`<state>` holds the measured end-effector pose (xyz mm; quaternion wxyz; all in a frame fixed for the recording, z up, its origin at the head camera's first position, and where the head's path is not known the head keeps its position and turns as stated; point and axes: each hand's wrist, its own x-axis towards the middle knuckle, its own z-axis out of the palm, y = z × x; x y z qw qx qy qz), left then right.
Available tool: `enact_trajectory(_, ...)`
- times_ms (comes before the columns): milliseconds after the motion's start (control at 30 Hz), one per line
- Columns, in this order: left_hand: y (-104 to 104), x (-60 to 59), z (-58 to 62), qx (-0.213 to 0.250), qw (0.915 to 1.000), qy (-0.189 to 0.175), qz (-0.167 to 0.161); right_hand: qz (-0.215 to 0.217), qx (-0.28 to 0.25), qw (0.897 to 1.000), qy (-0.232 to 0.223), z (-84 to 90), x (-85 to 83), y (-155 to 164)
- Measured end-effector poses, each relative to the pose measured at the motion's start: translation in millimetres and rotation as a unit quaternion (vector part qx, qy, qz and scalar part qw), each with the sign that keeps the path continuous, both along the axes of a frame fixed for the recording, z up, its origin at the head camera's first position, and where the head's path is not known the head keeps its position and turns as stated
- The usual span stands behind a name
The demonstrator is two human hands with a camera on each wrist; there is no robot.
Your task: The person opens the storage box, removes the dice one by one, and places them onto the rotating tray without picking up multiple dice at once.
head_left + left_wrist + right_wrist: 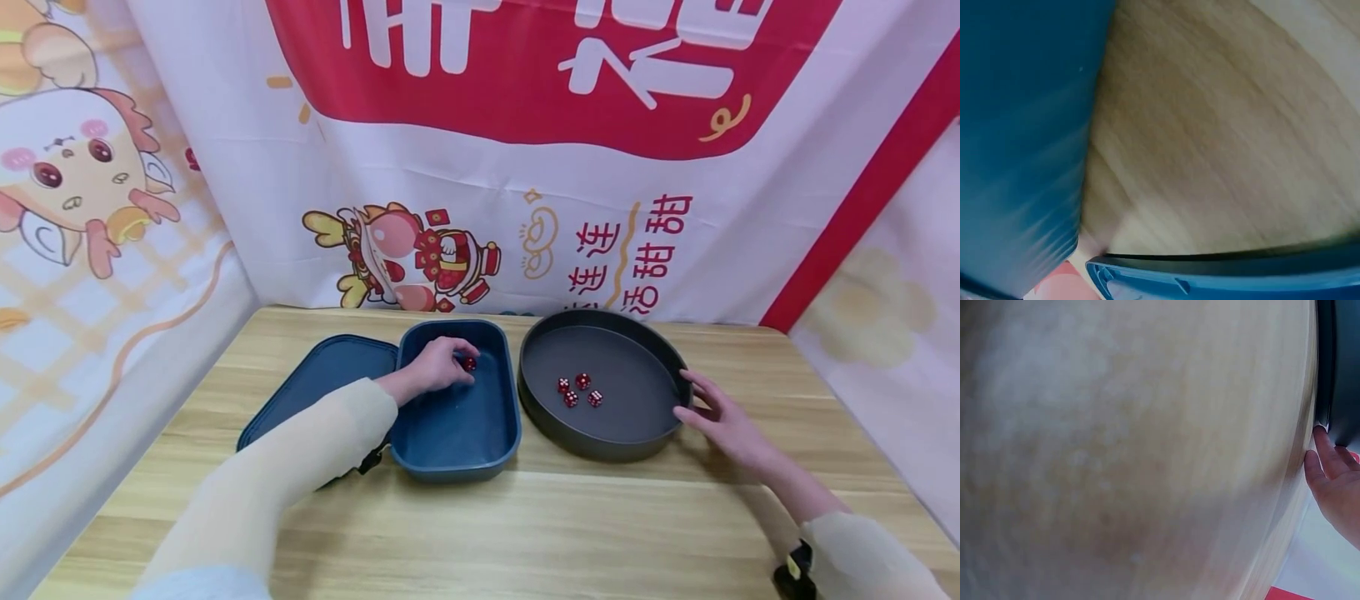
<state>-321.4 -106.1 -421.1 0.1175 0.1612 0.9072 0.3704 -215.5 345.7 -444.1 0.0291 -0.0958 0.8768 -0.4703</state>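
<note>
My left hand (pixel 437 367) reaches into the dark blue rectangular container (pixel 457 450), thumb and fingers curled round a red die (pixel 468 364). In the left wrist view, neither that hand nor the die shows; the container's side (pixel 1029 137) fills the left. To the right stands a round dark grey pan (pixel 600 448) with several red dice (pixel 582 382) with white pips lying in it. My right hand (pixel 723 425) rests its fingertips against the pan's right rim, fingers spread and fairly straight. The right wrist view has that hand (pixel 1338 487) beside the pan's wall (pixel 1344 369).
A blue lid (pixel 337 362) lies left of the container, partly under the left forearm. All stand on a wood-grain table (pixel 585 525). Behind rises a printed cloth backdrop (pixel 465 175), with more cloth (pixel 90 275) along the left side.
</note>
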Motion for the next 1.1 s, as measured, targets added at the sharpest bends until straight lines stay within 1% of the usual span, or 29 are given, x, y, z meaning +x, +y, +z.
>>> enact_trajectory(133,3,-0.8,-3.2,-0.013,0.9998,0.002,0.014,-0.001,0.0,1.0,-0.009,1.0,-0.2,0)
enact_trajectory(233,4,-1.7,-4.1,-0.014,0.9998,-0.003,0.014,-0.001,-0.004,1.0,-0.016,2.7,-0.1,-1)
enact_trajectory(533,4,-1.8,-3.9,-0.036,0.9992,-0.006,-0.013,-0.004,0.004,1.0,-0.008,2.1,-0.5,-1)
enact_trajectory(700,4,-0.6,-3.8,-0.041,0.999,-0.007,-0.018,-0.003,0.006,1.0,0.006,0.4,-0.6,-1)
enact_trajectory(867,4,0.0,-2.9,-0.043,0.9989,-0.006,-0.02,-0.004,0.002,1.0,0.006,-0.4,-0.3,-1)
enact_trajectory(1000,4,1.5,0.8,-0.031,0.9992,-0.002,-0.023,-0.002,0.0,1.0,0.005,-0.6,0.0,-1)
enact_trajectory(1100,2,1.9,7.2,-0.018,0.9994,0.006,-0.027,-0.001,-0.003,1.0,0.006,0.3,0.6,-1)
